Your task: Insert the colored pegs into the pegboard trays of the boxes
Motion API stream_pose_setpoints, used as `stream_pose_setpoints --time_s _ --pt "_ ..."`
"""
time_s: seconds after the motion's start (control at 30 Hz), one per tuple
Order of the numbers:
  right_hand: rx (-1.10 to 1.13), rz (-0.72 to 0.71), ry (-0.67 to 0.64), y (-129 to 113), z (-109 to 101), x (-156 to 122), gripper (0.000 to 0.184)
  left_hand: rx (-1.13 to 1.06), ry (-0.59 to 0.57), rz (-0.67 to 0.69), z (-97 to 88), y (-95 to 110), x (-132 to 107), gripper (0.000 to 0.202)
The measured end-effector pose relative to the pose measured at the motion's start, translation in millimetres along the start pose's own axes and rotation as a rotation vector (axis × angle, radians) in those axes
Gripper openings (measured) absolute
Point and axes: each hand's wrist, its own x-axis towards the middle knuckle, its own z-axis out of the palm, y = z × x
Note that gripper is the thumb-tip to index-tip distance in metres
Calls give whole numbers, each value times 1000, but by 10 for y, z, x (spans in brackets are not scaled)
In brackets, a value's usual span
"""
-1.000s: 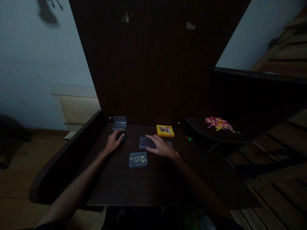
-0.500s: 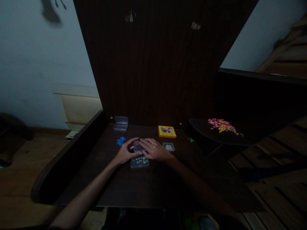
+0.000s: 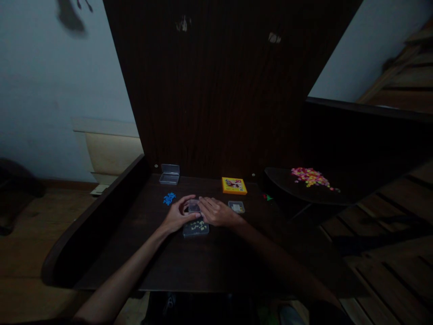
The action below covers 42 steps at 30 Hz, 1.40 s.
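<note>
A clear plastic box with its lid raised, its lid (image 3: 194, 206) between my hands, stands at the middle of the dark desk. Its tray (image 3: 196, 229) lies nearer me and holds several small pale pieces. My left hand (image 3: 177, 214) curls around the lid's left side, thumb along the lower edge. At the lid's right side my right hand (image 3: 216, 212) has its fingers together against the edge. Part of the lid is hidden behind the fingers. Left of my left hand lies a small heap of blue pieces (image 3: 169, 198).
An open clear box (image 3: 169, 178) stands at the back left. A yellow box (image 3: 234, 185) and a small clear box (image 3: 236, 206) lie right of my hands. Colourful pieces (image 3: 311, 177) are heaped on the right shelf. A raised side panel (image 3: 98, 216) edges the desk's left.
My right hand has slid slightly right, its fingers drawn from across the lid to its right edge, so more of the lid shows. My left hand stays around the lid.
</note>
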Motion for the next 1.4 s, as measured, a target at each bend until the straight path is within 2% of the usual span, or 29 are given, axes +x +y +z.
stream_pose_setpoints --time_s 0.1,0.2,0.3,0.4,0.47,0.57,0.73,0.83,0.97,1.1,1.2,1.27,1.4 --pt "36 28 -17 11 -70 23 36 -13 -9 -1 16 10 -27 74" --pt "165 88 0 47 -212 57 35 -41 -9 16 32 36 -42 78" --pt "376 202 92 88 -365 103 34 -84 -29 42 39 72 -59 84" --pt "609 373 239 129 -429 177 30 -133 -50 89 40 113 -100 83" --pt "819 490 319 163 -402 250 28 -138 -57 95 42 147 -136 79" --pt "1132 633 364 222 -299 386 31 -134 -56 102 42 205 -178 81" --pt "1354 750 357 286 -112 569 40 -15 -64 95 -49 278 -189 78" --pt "1303 763 382 296 -11 548 40 116 67 66 -227 265 -189 77" --pt "1066 742 417 285 115 326 35 244 309 105 -596 145 -209 82" --pt "876 681 296 208 233 18 31 369 443 152 -989 -18 -238 83" --pt "751 630 246 123 332 -162 26 596 541 233 -1209 -84 -257 78" --pt "705 602 254 75 397 -236 24 790 561 263 -1295 -89 -265 73" --pt "680 565 294 18 470 -295 22 1005 495 312 -1332 -72 -259 65"
